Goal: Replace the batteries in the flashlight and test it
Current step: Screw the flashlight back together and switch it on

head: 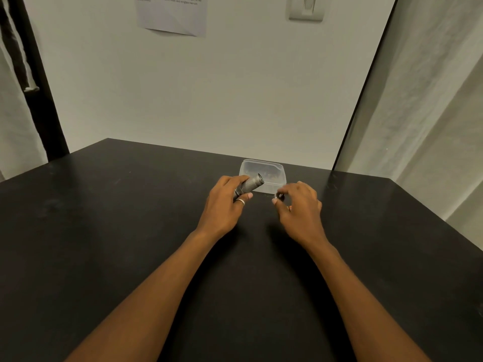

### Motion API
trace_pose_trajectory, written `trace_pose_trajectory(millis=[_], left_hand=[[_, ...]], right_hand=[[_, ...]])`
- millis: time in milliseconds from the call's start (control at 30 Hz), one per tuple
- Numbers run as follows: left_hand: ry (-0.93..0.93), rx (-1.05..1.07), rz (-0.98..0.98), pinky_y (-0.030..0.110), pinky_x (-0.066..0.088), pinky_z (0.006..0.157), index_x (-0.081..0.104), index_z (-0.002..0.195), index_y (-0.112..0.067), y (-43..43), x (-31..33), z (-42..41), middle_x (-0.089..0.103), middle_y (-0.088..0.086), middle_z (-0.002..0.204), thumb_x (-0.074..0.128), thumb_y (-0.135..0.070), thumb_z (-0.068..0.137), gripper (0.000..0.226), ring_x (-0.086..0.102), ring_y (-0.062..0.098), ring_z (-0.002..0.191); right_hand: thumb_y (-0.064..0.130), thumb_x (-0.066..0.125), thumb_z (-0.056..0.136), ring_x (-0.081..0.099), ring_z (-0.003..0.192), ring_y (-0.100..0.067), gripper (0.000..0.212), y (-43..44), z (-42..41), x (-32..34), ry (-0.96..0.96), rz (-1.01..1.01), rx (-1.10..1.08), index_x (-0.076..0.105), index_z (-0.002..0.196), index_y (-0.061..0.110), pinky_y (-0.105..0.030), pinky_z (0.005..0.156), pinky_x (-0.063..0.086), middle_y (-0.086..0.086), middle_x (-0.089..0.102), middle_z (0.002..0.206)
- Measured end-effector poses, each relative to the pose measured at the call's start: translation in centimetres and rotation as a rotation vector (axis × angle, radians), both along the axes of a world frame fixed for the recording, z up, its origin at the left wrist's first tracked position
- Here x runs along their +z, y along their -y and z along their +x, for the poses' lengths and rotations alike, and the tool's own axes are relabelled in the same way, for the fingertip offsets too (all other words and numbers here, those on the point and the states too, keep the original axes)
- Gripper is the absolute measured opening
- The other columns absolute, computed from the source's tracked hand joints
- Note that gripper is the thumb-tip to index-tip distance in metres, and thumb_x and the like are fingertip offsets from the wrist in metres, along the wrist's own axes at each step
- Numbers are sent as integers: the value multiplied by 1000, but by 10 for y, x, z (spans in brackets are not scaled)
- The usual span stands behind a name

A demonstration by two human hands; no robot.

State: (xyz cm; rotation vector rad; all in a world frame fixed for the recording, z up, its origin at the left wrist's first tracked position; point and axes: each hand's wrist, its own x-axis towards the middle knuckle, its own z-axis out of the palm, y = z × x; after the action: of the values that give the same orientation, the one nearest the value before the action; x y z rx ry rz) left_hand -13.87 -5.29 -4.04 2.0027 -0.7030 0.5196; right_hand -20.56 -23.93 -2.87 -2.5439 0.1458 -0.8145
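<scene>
My left hand [224, 202] grips a dark grey knurled flashlight body [251, 184], tilted with its open end pointing up and to the right. A little to the right, my right hand [298, 205] pinches a small dark round cap [280, 196] between thumb and fingertips, apart from the flashlight body. Something orange shows under the right hand's fingers, too hidden to identify. Both hands hover above a black table [130, 231].
A small clear plastic container [274, 169] with some brownish items inside stands just behind the hands near the wall. A paper sheet [172, 14] and a wall switch [307, 7] hang on the white wall. Curtains flank both sides.
</scene>
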Motion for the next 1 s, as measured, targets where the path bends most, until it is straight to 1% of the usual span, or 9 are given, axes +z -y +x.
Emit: trace_pose_trajectory(millis=[67, 133, 167, 300, 400, 567, 767, 867, 1000], left_hand=[[-4, 0, 6, 17, 41, 86, 60, 136, -21, 0, 0, 0, 59, 1, 124, 67, -23, 97, 40, 56, 12, 104], [-10, 6, 13, 22, 43, 87, 59, 137, -21, 1, 0, 0, 58, 1, 125, 67, -23, 97, 41, 55, 12, 104], [-14, 9, 14, 23, 44, 88, 59, 137, -21, 1, 0, 0, 58, 1, 126, 67, -23, 97, 41, 55, 12, 104], [-13, 24, 30, 32, 50, 92, 58, 138, -19, 0, 2, -2, 58, 2, 127, 66, -23, 98, 42, 57, 16, 107], [-10, 39, 47, 38, 52, 92, 58, 139, -18, -1, 3, -5, 57, 3, 127, 65, -22, 98, 42, 56, 18, 108], [-25, 50, 68, 42, 52, 94, 57, 140, -19, -1, 4, -6, 57, 3, 128, 64, -23, 99, 42, 56, 19, 110], [-33, 49, 79, 42, 52, 93, 57, 140, -21, 0, 5, -6, 56, 2, 127, 65, -24, 99, 42, 55, 19, 110], [-29, 50, 82, 42, 52, 93, 57, 140, -21, 0, 5, -6, 57, 2, 127, 65, -23, 98, 42, 55, 19, 110], [-29, 42, 86, 41, 52, 94, 57, 140, -21, 0, 5, -6, 57, 2, 128, 65, -23, 98, 43, 55, 18, 110]], right_hand=[[22, 67, 97, 53, 124, -15, 22, -3, -2, 8, 158, 125, 16, 68, 119, 18, -36, 105, 44, 5, 63, 119], [20, 65, 99, 60, 101, 3, 30, -7, -3, 15, 203, 305, 34, 66, 128, 16, -12, 85, 48, 5, 64, 119], [20, 64, 100, 62, 94, 6, 31, -8, -3, 17, 199, 382, 41, 65, 131, 16, -8, 78, 49, 5, 65, 122], [23, 60, 103, 70, 102, -9, 32, -10, -4, 16, 171, 602, 48, 64, 133, 15, -25, 84, 61, -1, 70, 121], [18, 65, 100, 75, 94, -12, 26, -10, -5, 17, 189, 819, 90, 66, 126, 16, -25, 80, 62, 0, 73, 108], [-1, 76, 87, 77, 97, -25, 37, -8, -7, 22, 268, 1250, 196, 62, 121, 4, -30, 84, 62, -17, 72, 110], [-9, 65, 91, 75, 99, -24, 25, -10, -7, 28, 292, 1528, 385, 68, 115, -1, -32, 91, 61, -10, 76, 97], [-8, 58, 95, 75, 102, -24, 28, -10, -4, 29, 245, 1552, 418, 66, 122, -4, -32, 92, 61, -14, 76, 109], [-2, 64, 96, 74, 106, -25, 26, -9, -4, 26, 208, 1458, 387, 69, 120, 5, -29, 87, 61, -14, 75, 115]])
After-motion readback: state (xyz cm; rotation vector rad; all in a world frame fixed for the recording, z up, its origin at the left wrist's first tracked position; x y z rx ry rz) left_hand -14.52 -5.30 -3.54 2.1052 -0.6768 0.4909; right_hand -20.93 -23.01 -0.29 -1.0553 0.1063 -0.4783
